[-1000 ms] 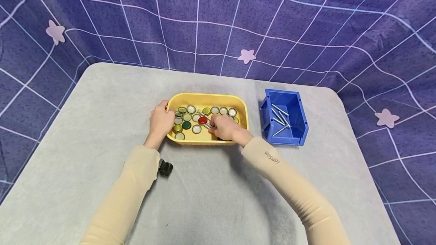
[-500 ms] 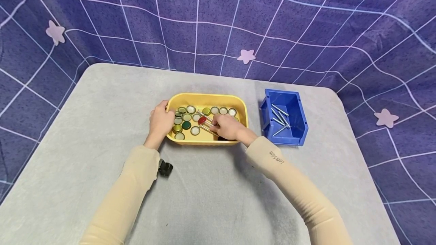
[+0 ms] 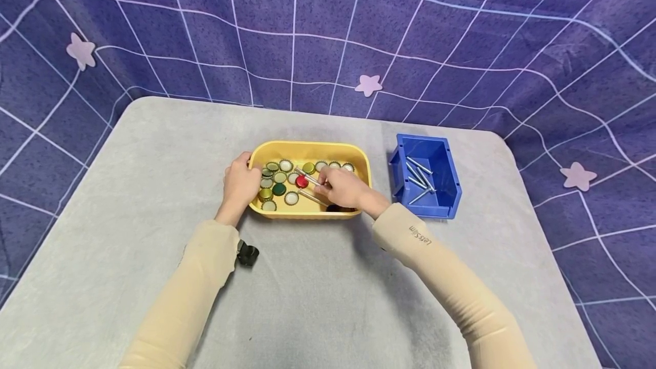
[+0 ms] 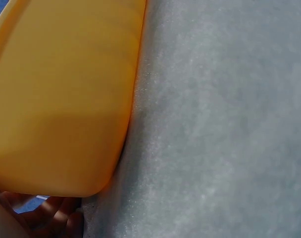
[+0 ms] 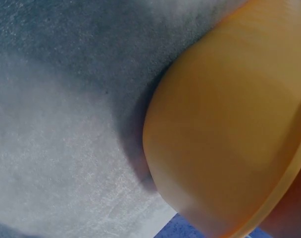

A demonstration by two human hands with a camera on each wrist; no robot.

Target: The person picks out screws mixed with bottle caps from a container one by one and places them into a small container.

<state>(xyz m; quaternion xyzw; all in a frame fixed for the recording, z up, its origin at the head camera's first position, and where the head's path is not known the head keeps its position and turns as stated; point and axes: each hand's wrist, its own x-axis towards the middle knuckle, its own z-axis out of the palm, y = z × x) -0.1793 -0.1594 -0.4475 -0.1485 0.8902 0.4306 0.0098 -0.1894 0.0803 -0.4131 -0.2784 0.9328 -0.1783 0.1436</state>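
A yellow tub stands on the grey cloth, holding loose bottle caps and slim silver bolts. My left hand grips the tub's left end, thumb over the rim; in the left wrist view its fingers curl at the tub's wall. Reaching inside on the right, my right hand pinches a silver bolt. Below those fingertips lies another bolt. A red cap sits just beside the pinched bolt, a green cap farther left. The right hand covers part of the contents.
To the right of the tub, a blue bin holds several silver bolts. A purple curtain with star shapes hangs behind the table. On the left wrist is a black device.
The red cap has shifted slightly left, away from the right fingertips. The right hand has moved a little within the tub. The left hand keeps its place on the rim.
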